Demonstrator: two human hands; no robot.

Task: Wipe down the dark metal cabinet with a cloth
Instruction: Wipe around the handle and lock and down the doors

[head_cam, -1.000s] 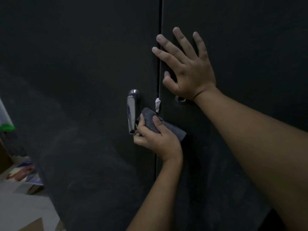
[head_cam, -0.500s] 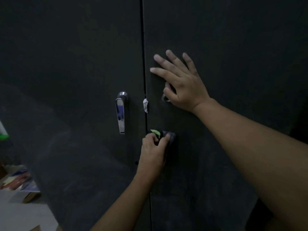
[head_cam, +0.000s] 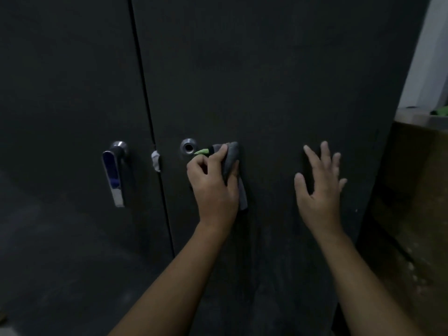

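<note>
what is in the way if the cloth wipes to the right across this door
Only the right hand, fingers spread at the cabinet door, lies right of the cloth that the left hand grips; nothing else visible.

Crumpled grey cloth (head_cam: 230,156) mostly hidden under left hand (head_cam: 215,190); small green-tipped thing (head_cam: 202,151) in the grip unidentifiable (too dim); dark metal cabinet (head_cam: 266,69) cropped top, bottom, left.

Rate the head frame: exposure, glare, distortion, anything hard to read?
Head view: underexposed, cabinet door near-black. Head view: mild glints on handle and lock ring, nothing blown. Head view: wide-angle bend curves the door seam. Head view: left hand sharp, but its grey cloth blends into the door.
</note>
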